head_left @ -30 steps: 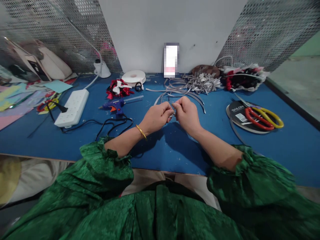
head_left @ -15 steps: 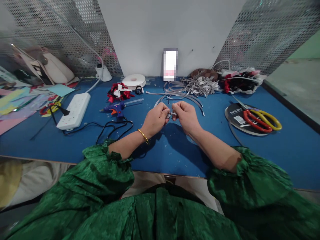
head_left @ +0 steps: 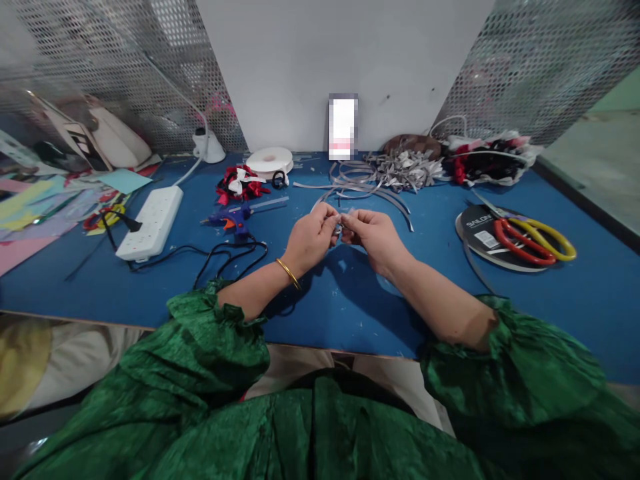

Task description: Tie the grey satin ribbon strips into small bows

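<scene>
My left hand [head_left: 313, 235] and my right hand [head_left: 376, 239] meet over the middle of the blue table, fingertips pinched together. Between them shows a small bit of grey ribbon [head_left: 339, 227], mostly hidden by the fingers. Just behind the hands lie loose loops of grey ribbon [head_left: 353, 179], and past these a pile of grey ribbon bows [head_left: 407, 170]. A blue glue gun [head_left: 233, 217] rests left of my left hand. On a black ribbon spool [head_left: 477, 230] at the right lie scissors [head_left: 533, 241] with red and yellow handles.
A white power strip [head_left: 151, 223] with cables is at the left, near coloured paper sheets [head_left: 35, 207]. Red and black bows [head_left: 243, 183] lie by a white ribbon roll [head_left: 270, 160]. A lit phone [head_left: 343, 127] leans on the panel. More bows [head_left: 493, 160] sit back right.
My right hand has closed in on my left, so the gap between the fingertips is smaller. The grey ribbon piece is more covered. The view has shifted slightly.
</scene>
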Demonstrator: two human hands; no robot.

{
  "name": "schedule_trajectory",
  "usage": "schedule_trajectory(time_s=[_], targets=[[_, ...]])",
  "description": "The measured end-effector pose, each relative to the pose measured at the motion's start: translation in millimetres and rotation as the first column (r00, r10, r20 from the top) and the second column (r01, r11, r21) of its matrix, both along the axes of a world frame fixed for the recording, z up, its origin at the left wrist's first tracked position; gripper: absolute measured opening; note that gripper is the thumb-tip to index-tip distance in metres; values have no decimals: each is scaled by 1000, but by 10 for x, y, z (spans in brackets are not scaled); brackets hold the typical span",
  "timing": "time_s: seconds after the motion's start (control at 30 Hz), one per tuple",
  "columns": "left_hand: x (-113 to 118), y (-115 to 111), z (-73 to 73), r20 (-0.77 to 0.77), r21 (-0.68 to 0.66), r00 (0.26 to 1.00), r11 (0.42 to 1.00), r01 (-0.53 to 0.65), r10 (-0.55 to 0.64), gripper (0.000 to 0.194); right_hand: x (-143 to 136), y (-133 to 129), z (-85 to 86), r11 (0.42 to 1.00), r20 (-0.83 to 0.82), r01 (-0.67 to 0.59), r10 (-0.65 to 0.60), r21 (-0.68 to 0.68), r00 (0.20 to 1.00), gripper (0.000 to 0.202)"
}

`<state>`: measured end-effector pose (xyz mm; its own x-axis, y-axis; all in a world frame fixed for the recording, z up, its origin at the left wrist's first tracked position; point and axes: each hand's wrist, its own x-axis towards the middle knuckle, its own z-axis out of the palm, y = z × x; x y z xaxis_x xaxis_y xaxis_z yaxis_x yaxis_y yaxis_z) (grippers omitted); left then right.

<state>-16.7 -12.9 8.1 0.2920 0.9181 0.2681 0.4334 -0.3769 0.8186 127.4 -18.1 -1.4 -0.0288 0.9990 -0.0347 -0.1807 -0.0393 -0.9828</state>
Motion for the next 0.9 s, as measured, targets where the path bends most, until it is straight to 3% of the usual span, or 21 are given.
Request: schedule_trajectory(time_s=[0.17, 0.33, 0.43, 0.57, 0.9], targets=[[19, 5, -19, 126, -51, 991, 997, 51, -45, 24, -12, 30, -24, 991, 60, 84, -91, 102, 994, 36], [18, -20, 14, 10, 10, 1000, 1000, 26, -26, 19, -20, 32, -82, 979, 193, 64, -102, 196, 976, 30], [27, -32, 24, -44, 23, 999, 1000, 3, -2, 16, -34, 10, -110, 953, 332, 109, -204, 284, 921, 25], [46, -25, -3, 56, -80, 998, 997, -19, 23, 18, -64, -44, -105, 922, 401, 169, -310, 349, 862, 23], [32, 29, -69, 122, -189, 989, 980, -63, 87, 22, -89, -159, -31, 888, 470, 108, -336, 447, 816, 22]])
